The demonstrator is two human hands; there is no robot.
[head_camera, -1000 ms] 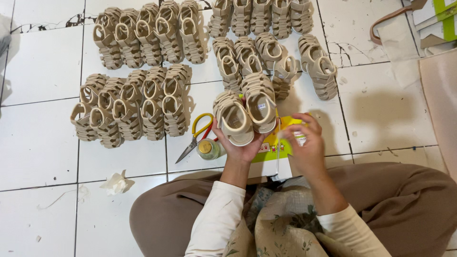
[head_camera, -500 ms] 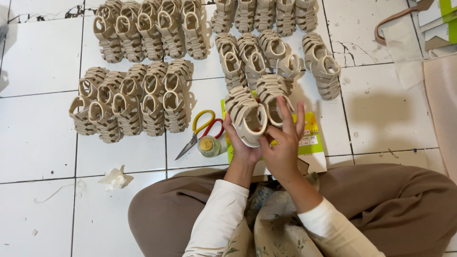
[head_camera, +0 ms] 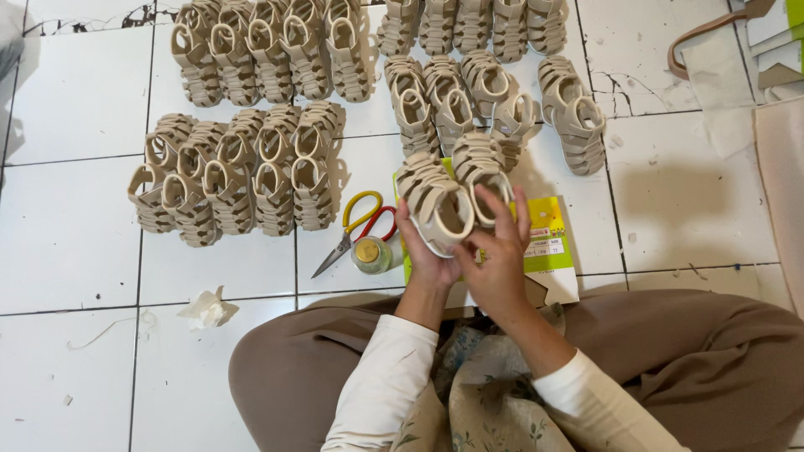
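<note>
Left hand [head_camera: 425,251] cups the pair of beige sandals [head_camera: 448,188] from below; right hand [head_camera: 498,259] fingers curl closed on the nearer sandal's heel. A loosened grip could drop them onto the glue jar [head_camera: 369,254] and scissors [head_camera: 356,230] just left of the fingers.

Far sandal rows [head_camera: 469,25] cut by the top edge; yellow box [head_camera: 548,243] half behind the hands [head_camera: 469,251].
</note>
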